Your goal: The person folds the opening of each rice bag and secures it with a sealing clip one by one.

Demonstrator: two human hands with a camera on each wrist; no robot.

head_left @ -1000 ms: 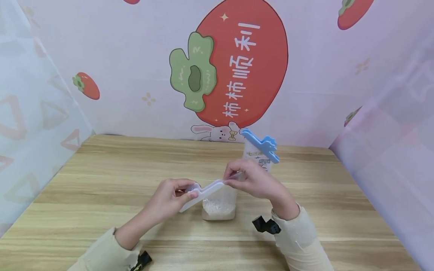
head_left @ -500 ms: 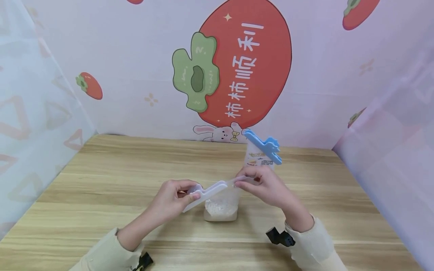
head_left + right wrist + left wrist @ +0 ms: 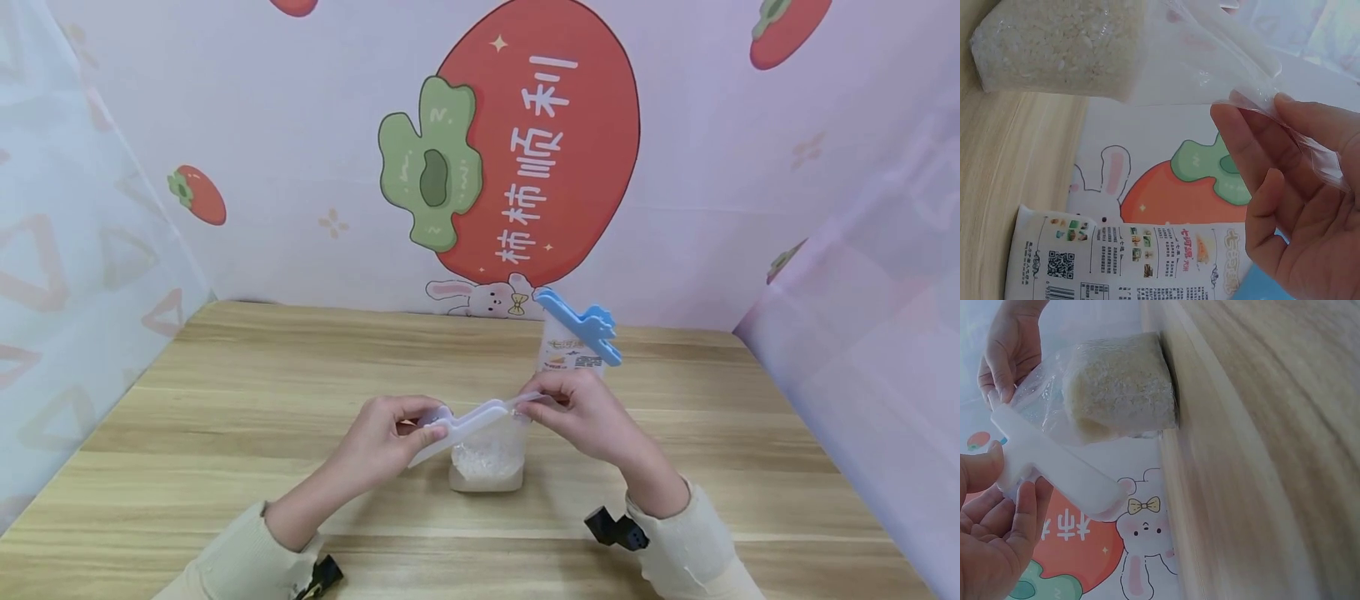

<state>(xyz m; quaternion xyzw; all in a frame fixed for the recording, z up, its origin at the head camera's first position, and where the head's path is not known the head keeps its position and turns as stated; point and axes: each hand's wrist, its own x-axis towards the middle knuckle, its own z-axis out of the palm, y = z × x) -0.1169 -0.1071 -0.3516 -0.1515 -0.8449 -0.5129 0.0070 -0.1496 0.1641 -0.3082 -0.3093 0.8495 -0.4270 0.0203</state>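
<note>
A clear plastic bag of rice [image 3: 487, 462] stands upright on the wooden table, its grains filling the bottom and its thin top pulled up. Between thumb and fingers, my left hand [image 3: 386, 437] grips a white bag clip [image 3: 468, 423], held slanted across the bag's top. My right hand [image 3: 585, 417] pinches the top corner of the bag, just right of the clip's end. In the right wrist view the clear film [image 3: 1210, 69] stretches from the rice to the pinching thumb and fingers. The left wrist view has the clip [image 3: 1060, 465] beside the gathered film.
Behind my right hand stands a printed white packet [image 3: 566, 346], closed by a blue clip [image 3: 581, 325]. The wooden table [image 3: 262, 375] runs back to a printed cloth backdrop [image 3: 300, 125], with cloth at both sides too.
My right hand has shifted right and slightly down, drawing the bag's top corner out past the clip's end. My left hand has moved slightly right with the white clip.
</note>
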